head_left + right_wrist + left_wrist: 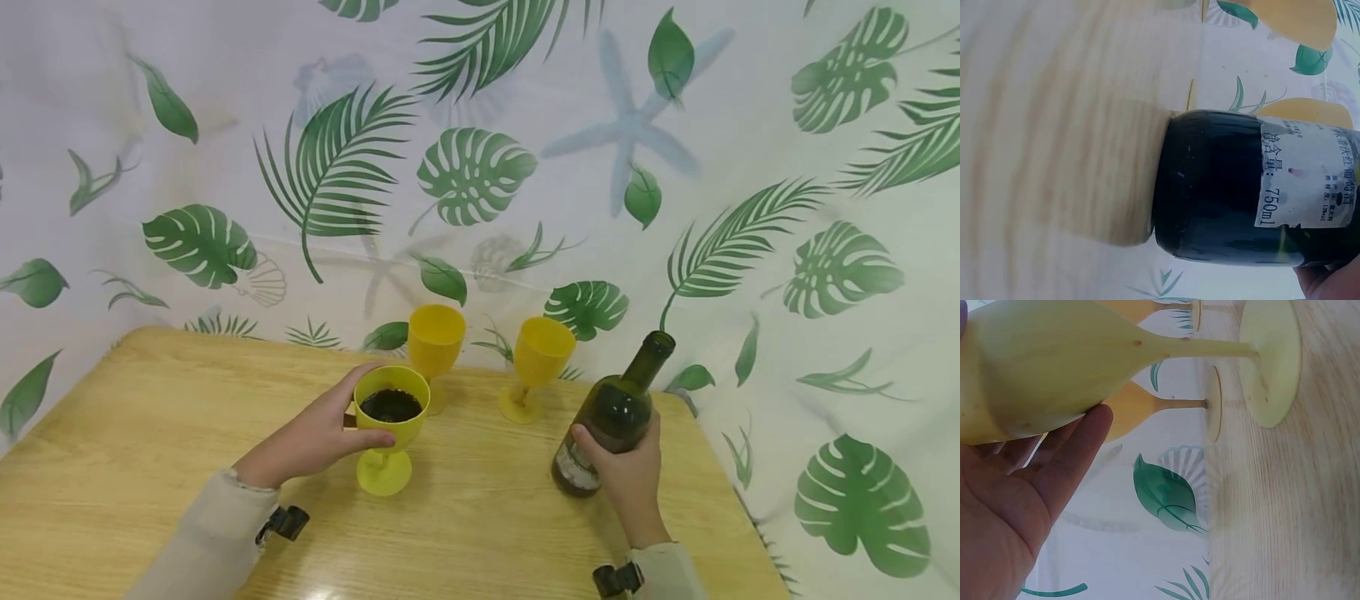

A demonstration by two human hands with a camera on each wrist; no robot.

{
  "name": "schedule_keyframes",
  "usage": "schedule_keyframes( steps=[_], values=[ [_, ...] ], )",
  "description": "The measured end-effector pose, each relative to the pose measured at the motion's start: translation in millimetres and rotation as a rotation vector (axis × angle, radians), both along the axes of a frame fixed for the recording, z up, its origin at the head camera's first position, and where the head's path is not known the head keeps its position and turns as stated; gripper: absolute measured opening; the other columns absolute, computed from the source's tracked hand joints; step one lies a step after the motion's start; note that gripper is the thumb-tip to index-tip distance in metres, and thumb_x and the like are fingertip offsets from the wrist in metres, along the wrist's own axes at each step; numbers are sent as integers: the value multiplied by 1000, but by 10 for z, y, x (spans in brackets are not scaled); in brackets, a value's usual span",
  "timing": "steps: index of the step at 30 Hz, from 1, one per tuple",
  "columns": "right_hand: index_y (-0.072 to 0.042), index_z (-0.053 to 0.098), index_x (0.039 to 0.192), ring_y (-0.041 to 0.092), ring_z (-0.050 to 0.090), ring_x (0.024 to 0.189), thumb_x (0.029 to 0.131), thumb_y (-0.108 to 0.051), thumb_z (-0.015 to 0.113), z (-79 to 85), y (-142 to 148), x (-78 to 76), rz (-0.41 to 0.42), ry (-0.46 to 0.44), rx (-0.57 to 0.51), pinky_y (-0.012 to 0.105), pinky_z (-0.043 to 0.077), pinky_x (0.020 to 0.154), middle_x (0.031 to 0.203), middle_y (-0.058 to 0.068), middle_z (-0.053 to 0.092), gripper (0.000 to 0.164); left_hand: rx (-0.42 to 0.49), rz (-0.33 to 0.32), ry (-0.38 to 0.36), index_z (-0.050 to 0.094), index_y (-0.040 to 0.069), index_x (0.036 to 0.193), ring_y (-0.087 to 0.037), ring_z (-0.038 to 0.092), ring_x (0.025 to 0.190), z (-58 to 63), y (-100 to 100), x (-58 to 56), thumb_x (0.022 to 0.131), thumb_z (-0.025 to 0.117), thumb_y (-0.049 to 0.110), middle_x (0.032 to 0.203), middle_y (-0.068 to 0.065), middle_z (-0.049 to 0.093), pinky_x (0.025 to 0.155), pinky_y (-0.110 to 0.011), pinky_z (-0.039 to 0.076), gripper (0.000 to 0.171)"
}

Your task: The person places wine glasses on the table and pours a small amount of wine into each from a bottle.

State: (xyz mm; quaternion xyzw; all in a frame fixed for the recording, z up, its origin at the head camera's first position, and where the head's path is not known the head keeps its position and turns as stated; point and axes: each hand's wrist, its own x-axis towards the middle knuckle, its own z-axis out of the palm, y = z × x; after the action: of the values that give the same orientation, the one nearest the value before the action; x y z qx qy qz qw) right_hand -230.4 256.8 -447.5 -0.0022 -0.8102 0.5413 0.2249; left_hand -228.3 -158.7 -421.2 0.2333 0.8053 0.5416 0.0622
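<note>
A yellow-green goblet [391, 429] with dark liquid [391, 405] in its bowl stands on the wooden table. My left hand [333, 429] holds it round the bowl, thumb on the near side and the other fingers behind. In the left wrist view the goblet's round foot [1270, 369] is at the tabletop. At the right, my right hand [628, 471] grips a dark green wine bottle [613, 408] round its body. The bottle is uncorked at the mouth, and its base is right at the tabletop. A white label [1307, 175] marked 750ml shows in the right wrist view.
Two orange-yellow goblets stand upright near the table's back edge, one [437, 333] behind the held goblet, the other [543, 350] between it and the bottle. A white leaf-patterned curtain [480, 258] hangs behind the wooden table [150, 433].
</note>
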Motion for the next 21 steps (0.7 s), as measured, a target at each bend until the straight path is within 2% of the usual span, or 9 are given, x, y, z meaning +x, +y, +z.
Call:
schedule_keyframes(
  steps=[7, 16, 21],
  values=[
    [-18, 28, 159, 10, 49, 121, 84, -13, 87, 24, 44, -6, 10, -37, -16, 38, 39, 105, 138, 1, 52, 95, 9, -1, 1, 34, 28, 156, -27, 50, 133, 16, 11, 10, 90, 82, 36, 149, 0, 49, 108, -53, 48, 82],
    [-17, 20, 160, 26, 45, 133, 87, -17, 85, 55, 128, -15, 83, -116, 35, 52, 34, 114, 147, 12, 46, 98, 9, 3, 0, 33, 27, 156, -26, 51, 131, -13, 18, 8, 90, 82, 37, 148, -1, 49, 108, -53, 48, 83],
    [-16, 19, 160, 30, 43, 135, 87, -17, 84, 56, 140, -29, 107, -121, 35, 56, 31, 116, 148, 14, 44, 98, 10, 10, 10, 33, 25, 156, -27, 49, 134, -5, 18, 9, 90, 82, 37, 150, -1, 47, 106, -52, 50, 83]
  ],
)
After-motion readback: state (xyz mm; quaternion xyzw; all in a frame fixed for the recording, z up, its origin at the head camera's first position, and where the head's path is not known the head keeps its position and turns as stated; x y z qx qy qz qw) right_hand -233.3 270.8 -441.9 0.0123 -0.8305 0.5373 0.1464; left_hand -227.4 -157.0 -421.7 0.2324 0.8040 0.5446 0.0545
